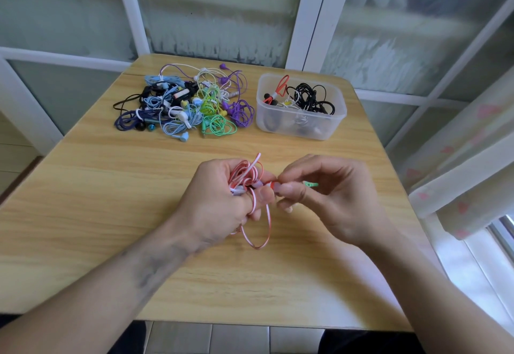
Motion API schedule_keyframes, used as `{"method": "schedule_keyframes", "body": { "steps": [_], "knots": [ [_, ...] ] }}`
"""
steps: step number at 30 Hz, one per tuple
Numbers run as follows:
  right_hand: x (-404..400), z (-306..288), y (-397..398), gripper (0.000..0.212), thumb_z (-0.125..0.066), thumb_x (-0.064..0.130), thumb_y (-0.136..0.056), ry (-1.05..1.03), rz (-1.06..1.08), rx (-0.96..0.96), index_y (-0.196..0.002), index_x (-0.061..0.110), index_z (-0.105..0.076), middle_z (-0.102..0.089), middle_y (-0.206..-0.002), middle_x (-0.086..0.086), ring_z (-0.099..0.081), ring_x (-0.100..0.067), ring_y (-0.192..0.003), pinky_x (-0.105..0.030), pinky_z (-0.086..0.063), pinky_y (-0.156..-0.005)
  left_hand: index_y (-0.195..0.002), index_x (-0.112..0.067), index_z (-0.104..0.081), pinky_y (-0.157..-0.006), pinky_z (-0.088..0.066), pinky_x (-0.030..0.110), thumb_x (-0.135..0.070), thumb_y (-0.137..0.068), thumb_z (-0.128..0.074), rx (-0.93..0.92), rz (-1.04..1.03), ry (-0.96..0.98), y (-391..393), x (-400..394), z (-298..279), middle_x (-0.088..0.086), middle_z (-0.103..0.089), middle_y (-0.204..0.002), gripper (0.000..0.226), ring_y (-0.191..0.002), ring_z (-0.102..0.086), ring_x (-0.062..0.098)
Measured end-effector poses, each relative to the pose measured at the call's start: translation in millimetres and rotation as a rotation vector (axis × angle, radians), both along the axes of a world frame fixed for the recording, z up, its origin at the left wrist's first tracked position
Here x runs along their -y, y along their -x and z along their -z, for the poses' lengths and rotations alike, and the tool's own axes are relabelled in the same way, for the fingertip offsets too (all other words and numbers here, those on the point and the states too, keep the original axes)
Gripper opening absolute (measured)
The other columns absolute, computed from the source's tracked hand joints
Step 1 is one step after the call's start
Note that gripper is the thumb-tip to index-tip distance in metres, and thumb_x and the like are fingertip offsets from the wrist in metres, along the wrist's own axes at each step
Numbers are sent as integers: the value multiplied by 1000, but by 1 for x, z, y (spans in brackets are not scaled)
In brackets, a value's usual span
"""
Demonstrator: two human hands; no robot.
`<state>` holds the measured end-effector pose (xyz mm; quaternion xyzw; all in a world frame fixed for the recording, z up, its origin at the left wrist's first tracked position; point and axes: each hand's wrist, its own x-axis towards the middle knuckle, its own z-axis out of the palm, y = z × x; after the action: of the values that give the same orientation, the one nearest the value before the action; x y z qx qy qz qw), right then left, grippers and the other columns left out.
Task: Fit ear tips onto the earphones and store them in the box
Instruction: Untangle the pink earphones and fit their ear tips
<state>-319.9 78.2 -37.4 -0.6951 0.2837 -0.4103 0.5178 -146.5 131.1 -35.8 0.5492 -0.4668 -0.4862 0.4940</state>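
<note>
Left hand: the left hand (222,200) is gripping a coiled red-and-white earphone (248,178) above the counter (111,186).
Right hand: the right hand (328,195) is pinching its earbud tip.
Box: the box (301,106) is sitting beyond, beside the earphone pile (183,103).

Soft, even daylight comes through the frosted windows (217,11) behind and glares brightest at the lower right, shadows on the counter (111,214) stay faint, and the wide lens bends the frame's edges.
</note>
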Motion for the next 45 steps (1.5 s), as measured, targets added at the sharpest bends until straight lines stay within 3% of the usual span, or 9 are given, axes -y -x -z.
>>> {"method": "schedule_keyframes", "body": {
  "steps": [2, 7, 12, 16, 21, 29, 35, 39, 45],
  "knots": [
    [1, 2, 1, 5, -75, 0, -81, 161, 19, -64, -83, 5, -75, -72, -82, -6, -71, -27, -70, -40, -58, -65, -80, -13, -68, -37, -30, 18, -2, -82, -71, -48, -10, -38, 1, 0, 1, 12, -61, -59, 12, -38, -40, 14],
    [1, 5, 2, 18, -71, -2, -86, 408, 44, -222, -95, 12, -78, -73, -88, 0, -72, -16, -77, -33, -58, -64, -91, -4, -67, -36, -34, 18, 1, -83, -68, -162, -63, -119, 3, 0, 4, 10, -65, -68, 9, -42, -47, 11],
    [0, 1, 4, 12, -76, 1, -81, 103, 18, -178, -87, 12, -77, -74, -78, -8, -69, -21, -65, -40, -59, -66, -84, -9, -69, -40, -32, 19, -4, -82, -72, -55, -35, -96, 2, 0, 4, 11, -59, -60, 7, -43, -43, 17],
    [0, -2, 8, 8, -75, 7, -77, 12, -33, -136, -85, 6, -76, -74, -75, -15, -68, -37, -66, -38, -59, -69, -82, -9, -67, -36, -31, 15, 1, -81, -71, 61, 20, -38, -1, -1, -4, -4, -55, -46, 12, -34, -43, 6],
    [-1, -3, 5, 9, -74, 8, -76, -52, -80, -93, -85, 7, -74, -76, -75, -5, -73, -23, -66, -28, -59, -67, -80, -13, -65, -34, -31, 14, 2, -83, -69, 108, 54, 2, -2, -3, -10, -5, -54, -43, 16, -34, -44, 2],
    [-2, -1, 1, 9, -73, 4, -72, -201, -85, -23, -80, 2, -72, -73, -70, -17, -72, -25, -63, -30, -60, -61, -74, -14, -65, -40, -38, 14, 7, -79, -71, 161, 76, 94, -3, -3, -9, -6, -60, -54, 22, -42, -50, 7],
    [-1, -5, 4, 8, -76, 4, -67, -203, -101, -52, -74, 7, -76, -74, -72, -14, -72, -26, -62, -30, -60, -60, -81, -4, -65, -36, -34, 11, 9, -82, -67, 98, 100, 31, 0, -6, -9, -9, -56, -44, 13, -34, -45, 2],
    [2, -10, 8, 10, -80, 7, -66, -103, -130, -142, -75, 10, -78, -76, -76, -12, -72, -28, -63, -34, -61, -65, -81, -7, -65, -36, -33, 14, 8, -82, -68, 82, 114, -43, 1, -8, -10, -6, -56, -46, 15, -35, -46, 4],
    [1, -13, 11, 13, -81, 7, -65, -2, -140, -230, -78, 8, -78, -76, -78, -6, -70, -12, -68, -17, -53, -67, -78, -15, -65, -38, -35, 17, 1, -82, -70, 89, 133, -115, 2, -7, -9, -5, -63, -53, 17, -40, -49, 9]
  ]
}}
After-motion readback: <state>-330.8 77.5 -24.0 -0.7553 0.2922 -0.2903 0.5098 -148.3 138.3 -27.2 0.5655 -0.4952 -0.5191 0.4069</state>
